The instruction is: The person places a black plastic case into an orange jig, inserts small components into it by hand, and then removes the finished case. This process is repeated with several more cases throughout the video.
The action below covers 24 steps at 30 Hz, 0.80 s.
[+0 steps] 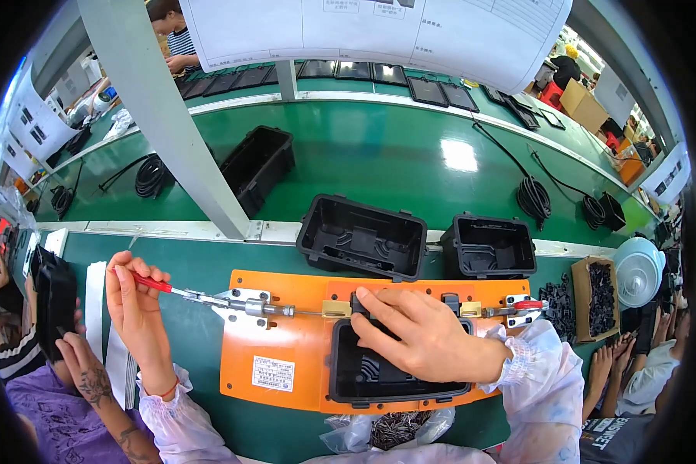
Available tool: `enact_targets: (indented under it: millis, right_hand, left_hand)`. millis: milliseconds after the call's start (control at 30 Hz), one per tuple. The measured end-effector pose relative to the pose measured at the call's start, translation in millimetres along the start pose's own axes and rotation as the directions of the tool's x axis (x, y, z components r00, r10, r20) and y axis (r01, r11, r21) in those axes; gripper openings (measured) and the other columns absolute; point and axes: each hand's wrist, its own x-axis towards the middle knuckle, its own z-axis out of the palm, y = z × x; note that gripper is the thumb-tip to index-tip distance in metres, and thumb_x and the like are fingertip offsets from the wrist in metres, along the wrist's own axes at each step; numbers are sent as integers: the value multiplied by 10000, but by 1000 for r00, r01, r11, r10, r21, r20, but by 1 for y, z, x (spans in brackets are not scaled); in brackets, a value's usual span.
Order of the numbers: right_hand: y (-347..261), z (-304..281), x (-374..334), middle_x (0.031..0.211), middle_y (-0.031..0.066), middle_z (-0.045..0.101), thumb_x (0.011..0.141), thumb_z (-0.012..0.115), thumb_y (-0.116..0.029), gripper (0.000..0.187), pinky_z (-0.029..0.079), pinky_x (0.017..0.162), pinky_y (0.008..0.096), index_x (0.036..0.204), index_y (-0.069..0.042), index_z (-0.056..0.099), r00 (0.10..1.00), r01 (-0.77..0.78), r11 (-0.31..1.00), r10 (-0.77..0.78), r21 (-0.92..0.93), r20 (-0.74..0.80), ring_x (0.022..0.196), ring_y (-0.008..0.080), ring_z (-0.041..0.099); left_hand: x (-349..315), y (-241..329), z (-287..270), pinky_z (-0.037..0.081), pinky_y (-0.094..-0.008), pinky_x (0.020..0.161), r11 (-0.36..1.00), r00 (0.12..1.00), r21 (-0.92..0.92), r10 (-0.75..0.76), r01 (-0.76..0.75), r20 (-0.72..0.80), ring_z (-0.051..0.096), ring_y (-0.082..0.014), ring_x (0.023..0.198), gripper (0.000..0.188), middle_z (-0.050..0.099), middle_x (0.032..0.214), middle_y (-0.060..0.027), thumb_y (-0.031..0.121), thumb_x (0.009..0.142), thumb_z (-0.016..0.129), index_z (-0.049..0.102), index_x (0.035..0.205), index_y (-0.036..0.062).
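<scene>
An orange fixture plate (278, 336) lies before me, holding a black plastic box (398, 390) with its open side up. My left hand (135, 301) pinches the red handle (153, 283) of the left toggle clamp (243, 306), fingers bent around it. The clamp's rod runs toward a brass block (336, 309) beside the box's far edge. My right hand (425, 332) lies palm down across the box, fingers spread over its far rim and a black part there, partly hiding both. At the plate's right end sits a second toggle clamp (522, 308) with a red grip.
Two black boxes (363, 236) (489, 246) stand beyond the plate. Small black parts fill a cardboard box (595, 298) at the right, near a pale blue fan (638, 271). A bag of screws (400, 430) lies at the near edge. A co-worker's tattooed arm (100, 387) is at the left.
</scene>
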Motion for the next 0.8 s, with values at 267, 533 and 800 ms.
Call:
enact_targets:
  millis: [267,533,800]
  right_hand:
    - [8,1,1,1268,152,659,763,855,-182,422,573,879,427,1124,-17,710,993,-110,958,117,264,-13,1104,341,648]
    - [10,-5,4,1269,115,650,763,863,-167,349,544,951,452,1057,-27,738,984,-175,924,171,341,42,1237,364,578]
    - [16,4,2,1234,103,660,781,881,-169,451,531,888,403,1164,-29,691,963,-255,827,266,501,50,1080,309,610]
  left_hand:
    - [2,3,4,518,-318,845,1000,1000,7,2,-2,6,576,-153,872,263,542,968,-49,251,1136,443,523,1262,35]
    - [-7,3,23,486,-324,867,983,994,150,102,-105,33,536,-131,880,219,534,964,-37,232,1138,434,519,1230,53]
    - [-3,-5,18,473,-316,819,988,991,88,119,-125,68,511,-119,793,216,517,925,-21,230,1139,430,522,1246,66]
